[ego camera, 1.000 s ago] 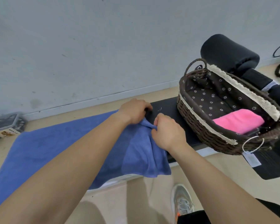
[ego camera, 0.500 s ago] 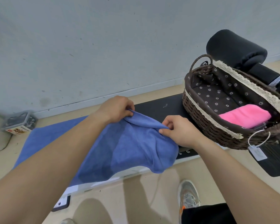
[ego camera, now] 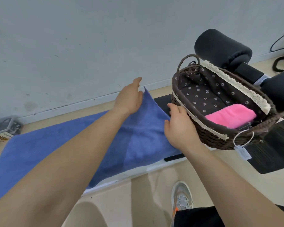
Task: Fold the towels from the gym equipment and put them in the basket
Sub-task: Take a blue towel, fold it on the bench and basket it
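A blue towel lies spread along the black bench, with a lighter doubled patch at its right end. My left hand reaches over the towel's far right corner with the thumb straight; that corner stands up beside its fingers, which are partly hidden. At the towel's right edge my right hand rests with its fingers loosely curled, close to the basket. The brown wicker basket with dotted lining stands on the bench at the right and holds a folded pink towel.
Black roller pads of the gym machine rise behind the basket. A paper tag hangs from the basket's front. A small box and a clear container sit on the floor at far left. My shoe is below the bench edge.
The bunched right end of the blue towel has been pulled out and laid flat toward the basket. Both hands moved right and loosened their pinch on the cloth.
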`<state>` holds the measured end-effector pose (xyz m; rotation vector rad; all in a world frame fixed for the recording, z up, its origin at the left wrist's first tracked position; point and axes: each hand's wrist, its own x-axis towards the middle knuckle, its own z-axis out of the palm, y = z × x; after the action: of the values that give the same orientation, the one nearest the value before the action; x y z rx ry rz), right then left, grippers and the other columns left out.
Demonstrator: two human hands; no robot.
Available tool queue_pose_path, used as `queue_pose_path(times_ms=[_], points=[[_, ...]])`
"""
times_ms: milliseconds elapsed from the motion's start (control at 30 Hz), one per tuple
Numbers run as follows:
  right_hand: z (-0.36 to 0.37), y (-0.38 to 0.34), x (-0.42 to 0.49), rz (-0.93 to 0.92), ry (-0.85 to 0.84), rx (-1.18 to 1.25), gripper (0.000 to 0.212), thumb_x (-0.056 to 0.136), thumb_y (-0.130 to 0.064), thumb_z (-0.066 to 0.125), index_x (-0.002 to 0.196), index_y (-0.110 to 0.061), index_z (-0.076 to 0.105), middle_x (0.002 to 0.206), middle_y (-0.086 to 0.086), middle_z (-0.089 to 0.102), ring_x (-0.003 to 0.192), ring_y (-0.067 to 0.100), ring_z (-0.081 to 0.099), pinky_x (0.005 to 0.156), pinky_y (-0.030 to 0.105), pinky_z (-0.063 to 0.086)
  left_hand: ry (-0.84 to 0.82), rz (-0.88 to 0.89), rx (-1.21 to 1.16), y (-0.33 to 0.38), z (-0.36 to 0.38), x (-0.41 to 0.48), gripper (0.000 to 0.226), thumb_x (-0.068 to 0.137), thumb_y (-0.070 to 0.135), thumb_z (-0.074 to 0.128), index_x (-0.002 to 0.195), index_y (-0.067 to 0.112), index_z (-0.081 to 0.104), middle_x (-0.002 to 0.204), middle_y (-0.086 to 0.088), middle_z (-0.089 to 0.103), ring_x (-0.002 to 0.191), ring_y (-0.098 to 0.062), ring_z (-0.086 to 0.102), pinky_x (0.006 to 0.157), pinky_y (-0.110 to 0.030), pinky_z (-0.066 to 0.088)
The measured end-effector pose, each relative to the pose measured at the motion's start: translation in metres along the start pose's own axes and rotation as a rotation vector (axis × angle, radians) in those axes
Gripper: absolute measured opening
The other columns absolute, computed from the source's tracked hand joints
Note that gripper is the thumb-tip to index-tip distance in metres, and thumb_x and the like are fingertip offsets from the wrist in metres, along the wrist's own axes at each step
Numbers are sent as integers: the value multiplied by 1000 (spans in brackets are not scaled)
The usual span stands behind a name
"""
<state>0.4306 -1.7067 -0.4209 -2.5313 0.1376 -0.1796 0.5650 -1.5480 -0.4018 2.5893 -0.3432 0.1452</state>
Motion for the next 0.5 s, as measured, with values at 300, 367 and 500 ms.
queue_pose_path(times_ms=[300, 367, 500], points=[[34, -2, -21, -99, -291, -353, 70, 103, -50, 28, 159, -15, 6, 167, 9, -1, 154, 24, -1, 123, 41, 6, -302, 42, 334, -35, 46, -33, 67, 100, 59, 24, 159, 31, 10, 167, 1, 4, 153, -19, 3, 123, -48, 3], [37, 3, -21, -73, -333, -392, 72, 102, -56, 19, 160, -18, -3, 166, 7, -14, 153, 22, -12, 123, 43, -2, -291, 31, 332, -32, 48, -29, 66, 100, 60, 22, 159, 32, 8, 167, 2, 3, 154, -18, 2, 123, -48, 1], [40, -6, -17, -53, -228, -424, 69, 103, -49, 23, 158, -11, 10, 166, 15, 1, 154, 27, 0, 123, 45, -1, -226, 40, 252, -29, 47, -29, 64, 101, 56, 26, 158, 28, 17, 166, 2, 13, 153, -17, 9, 124, -46, 4]])
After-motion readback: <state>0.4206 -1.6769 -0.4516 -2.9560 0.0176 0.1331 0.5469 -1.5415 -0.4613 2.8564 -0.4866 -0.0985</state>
